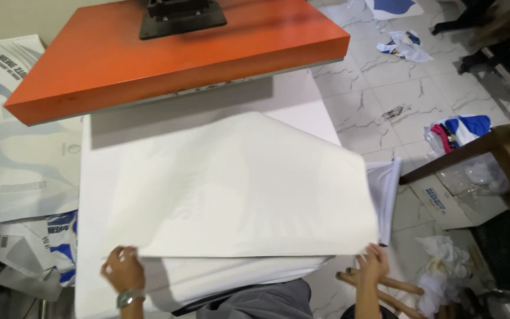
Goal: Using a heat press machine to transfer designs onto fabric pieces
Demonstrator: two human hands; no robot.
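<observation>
Both hands, left hand (pixel 123 269) and right hand (pixel 373 264), pinch the near edge of the white sheet (pixel 237 189) (corners wide apart); orange press plate (pixel 149 53) raised above, leaving room.

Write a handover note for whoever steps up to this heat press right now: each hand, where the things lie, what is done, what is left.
Left hand: grips the near left edge of the white sheet.
Right hand: holds the sheet's near right corner, lifted off the bed.
Things: the sheet lies skewed over the white garment on the press bed; a sleeve hangs off the right side. The orange upper platen is raised, swung back.
Done: garment is on the bed, sheet over it.
Left: sheet is not yet square or flat; platen not lowered.
</observation>
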